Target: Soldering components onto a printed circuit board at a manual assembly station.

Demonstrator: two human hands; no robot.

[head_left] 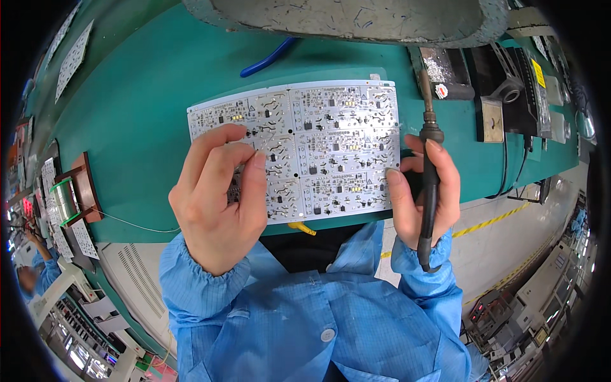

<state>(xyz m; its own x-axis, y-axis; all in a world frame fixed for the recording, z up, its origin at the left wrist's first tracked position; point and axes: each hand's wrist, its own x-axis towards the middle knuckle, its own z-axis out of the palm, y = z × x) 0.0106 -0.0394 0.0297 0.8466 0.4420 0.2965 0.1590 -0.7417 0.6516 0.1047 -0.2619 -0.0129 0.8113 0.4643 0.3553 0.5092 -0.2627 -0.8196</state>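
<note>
A white panel of printed circuit boards (347, 130), filled with small components, lies in front of me. My left hand (219, 191) is over its left part, thumb and forefinger pinched together close to the surface. A thin solder wire (137, 223) runs from a spool (63, 202) at the left to this hand; its end between the fingers is hidden. In my right hand (425, 191), at the panel's right edge, is a soldering iron (431, 172) with its tip pointing away from me. The thumb of that hand touches the panel's edge.
A blue-handled tool (267, 58) lies behind the panel. A scuffed grey hood or lamp (356, 19) hangs over the far edge. At the far right are a soldering stand (491, 118) and a dark tray (449, 73). More boards (75, 60) lie far left.
</note>
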